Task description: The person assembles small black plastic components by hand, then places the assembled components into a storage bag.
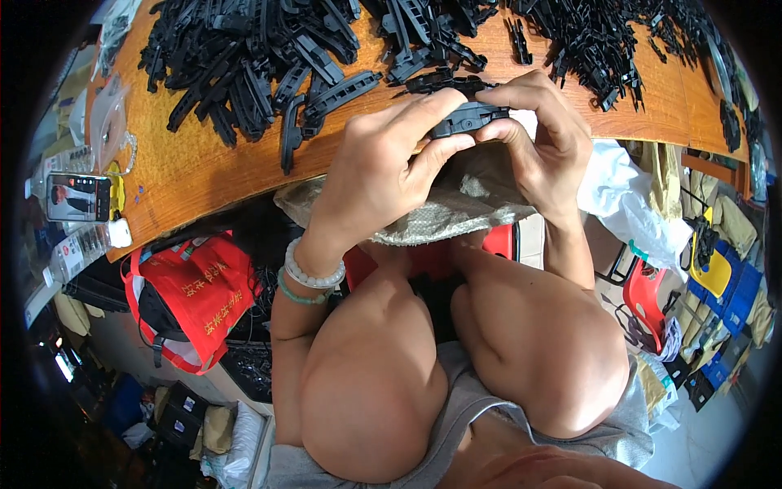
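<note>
At orange-brown wooden table (183,179), pinching one black plastic part (466,121) between left hand (381,163) and right hand (547,134) fingertips (497,130), with loose black-plastic heaps (244,61) remaining beyond.

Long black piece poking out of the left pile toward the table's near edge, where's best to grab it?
Probably pinch the long black piece across its narrow near end, coming from the table's near side: that end juts over bare wood, while its far end sits among other pieces.

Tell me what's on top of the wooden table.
Longer black parts lie heaped on the left, smaller black pieces on the right. Parts buried in the heaps, and the table surface beneath them, are covered and can't be seen.
</note>
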Demonstrator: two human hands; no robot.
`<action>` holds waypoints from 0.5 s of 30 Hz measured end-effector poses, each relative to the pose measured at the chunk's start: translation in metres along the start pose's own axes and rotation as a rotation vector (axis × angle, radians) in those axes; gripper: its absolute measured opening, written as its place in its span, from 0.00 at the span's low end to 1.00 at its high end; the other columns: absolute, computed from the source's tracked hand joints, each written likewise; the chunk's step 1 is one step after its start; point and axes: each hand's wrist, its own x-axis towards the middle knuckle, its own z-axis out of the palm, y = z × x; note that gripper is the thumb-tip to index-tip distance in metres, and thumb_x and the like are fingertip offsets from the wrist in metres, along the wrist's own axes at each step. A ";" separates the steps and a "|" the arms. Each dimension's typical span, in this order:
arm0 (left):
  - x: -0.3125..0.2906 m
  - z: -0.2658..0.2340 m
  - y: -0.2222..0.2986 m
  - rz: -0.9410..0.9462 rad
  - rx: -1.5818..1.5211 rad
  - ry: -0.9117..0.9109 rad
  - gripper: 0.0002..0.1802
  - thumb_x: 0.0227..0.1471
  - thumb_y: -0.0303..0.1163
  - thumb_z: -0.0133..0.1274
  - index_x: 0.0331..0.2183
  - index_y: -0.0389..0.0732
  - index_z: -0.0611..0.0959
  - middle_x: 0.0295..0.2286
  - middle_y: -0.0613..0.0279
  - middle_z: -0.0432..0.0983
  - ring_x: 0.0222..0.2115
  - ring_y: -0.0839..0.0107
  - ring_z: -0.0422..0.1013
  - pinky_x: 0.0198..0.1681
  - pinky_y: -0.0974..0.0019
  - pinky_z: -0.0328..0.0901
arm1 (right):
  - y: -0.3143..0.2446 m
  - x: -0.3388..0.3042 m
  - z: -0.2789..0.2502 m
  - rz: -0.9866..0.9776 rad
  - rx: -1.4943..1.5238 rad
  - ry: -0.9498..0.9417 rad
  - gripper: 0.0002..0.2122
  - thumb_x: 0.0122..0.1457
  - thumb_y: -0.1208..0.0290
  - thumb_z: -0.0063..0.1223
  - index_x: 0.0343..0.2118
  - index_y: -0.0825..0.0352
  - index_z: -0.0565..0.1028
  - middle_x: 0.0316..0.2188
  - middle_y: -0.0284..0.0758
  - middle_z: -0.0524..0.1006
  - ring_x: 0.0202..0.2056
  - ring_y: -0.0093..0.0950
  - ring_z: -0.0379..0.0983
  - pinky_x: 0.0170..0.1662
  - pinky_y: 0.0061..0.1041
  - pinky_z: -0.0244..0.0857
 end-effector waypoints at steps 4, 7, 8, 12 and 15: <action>-0.003 -0.001 -0.004 0.008 0.011 -0.001 0.16 0.44 0.27 0.58 0.37 0.32 0.76 0.27 0.48 0.75 0.25 0.56 0.73 0.26 0.64 0.67 | 0.001 -0.001 -0.001 0.083 0.080 -0.055 0.12 0.42 0.83 0.59 0.33 0.72 0.76 0.29 0.37 0.74 0.29 0.24 0.71 0.31 0.19 0.67; -0.008 -0.005 -0.004 -0.090 -0.004 -0.052 0.15 0.43 0.28 0.59 0.35 0.32 0.77 0.26 0.48 0.76 0.26 0.57 0.74 0.27 0.64 0.67 | 0.000 -0.003 -0.005 0.167 0.159 -0.149 0.12 0.44 0.79 0.60 0.34 0.72 0.76 0.29 0.35 0.75 0.29 0.23 0.71 0.31 0.18 0.67; -0.009 -0.008 -0.005 -0.069 -0.039 -0.092 0.15 0.43 0.29 0.59 0.34 0.32 0.78 0.26 0.49 0.76 0.26 0.57 0.74 0.27 0.64 0.67 | 0.000 -0.002 -0.009 0.208 0.172 -0.235 0.12 0.45 0.78 0.60 0.35 0.72 0.76 0.29 0.35 0.75 0.29 0.22 0.71 0.31 0.18 0.67; -0.011 -0.027 -0.013 -0.134 0.224 0.025 0.12 0.42 0.29 0.60 0.30 0.33 0.79 0.26 0.53 0.75 0.25 0.59 0.73 0.28 0.64 0.67 | 0.007 -0.001 -0.012 0.324 0.282 -0.307 0.06 0.48 0.76 0.58 0.30 0.71 0.77 0.26 0.35 0.75 0.30 0.24 0.72 0.32 0.21 0.65; -0.008 -0.036 -0.021 -0.131 0.568 0.113 0.09 0.41 0.26 0.58 0.28 0.34 0.78 0.27 0.56 0.71 0.25 0.60 0.71 0.27 0.63 0.66 | 0.017 0.014 -0.009 0.188 -0.088 -0.065 0.04 0.50 0.77 0.55 0.28 0.71 0.77 0.25 0.36 0.76 0.29 0.27 0.73 0.32 0.22 0.65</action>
